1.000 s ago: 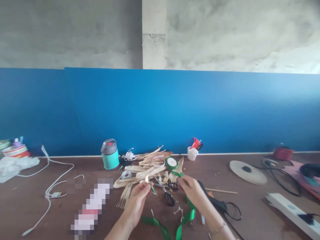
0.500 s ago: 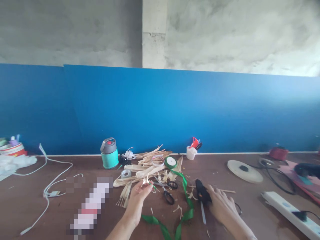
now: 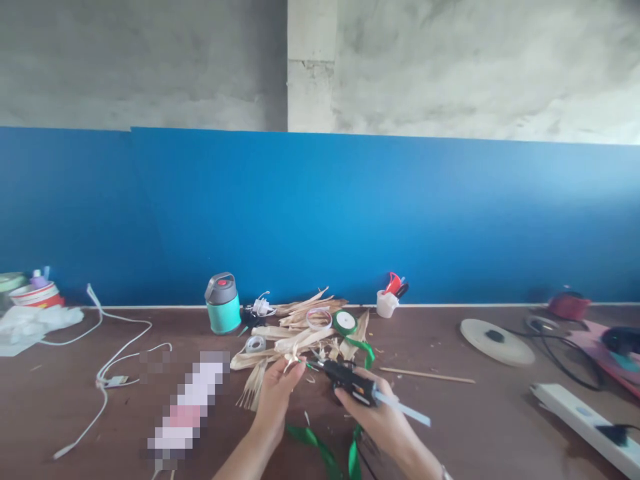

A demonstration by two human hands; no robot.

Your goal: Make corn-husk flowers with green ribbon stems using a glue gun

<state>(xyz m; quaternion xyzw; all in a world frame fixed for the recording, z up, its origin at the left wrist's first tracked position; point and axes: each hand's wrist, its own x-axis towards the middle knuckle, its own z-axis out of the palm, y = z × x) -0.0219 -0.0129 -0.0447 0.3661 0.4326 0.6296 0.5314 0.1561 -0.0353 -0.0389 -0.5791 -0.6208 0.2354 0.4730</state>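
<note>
In the middle of the table my left hand point(image 3: 279, 387) pinches a small pale husk flower point(image 3: 292, 359) with a green stem. My right hand point(image 3: 376, 412) is wrapped round a black hot glue gun point(image 3: 350, 383), a clear glue stick point(image 3: 404, 408) jutting from its back end. The gun's nozzle points left, close to the flower; whether it touches is too small to tell. Behind both hands lies a heap of dry corn husks point(image 3: 300, 341). A spool of green ribbon point(image 3: 345, 323) sits on the heap, and loose green ribbon point(image 3: 320, 448) trails below my hands.
A teal flask point(image 3: 223, 315) and a tape roll point(image 3: 255, 344) stand left of the husks. To the right lie a thin wooden stick point(image 3: 427, 375), a round pale lid point(image 3: 495, 341) and a power strip point(image 3: 585, 427). A white cable point(image 3: 117, 353) stretches across the left side.
My right hand has lifted the glue gun off the table and brought it left, turning its nozzle toward the flower. My left hand stays nearly in place, still pinching the flower.
</note>
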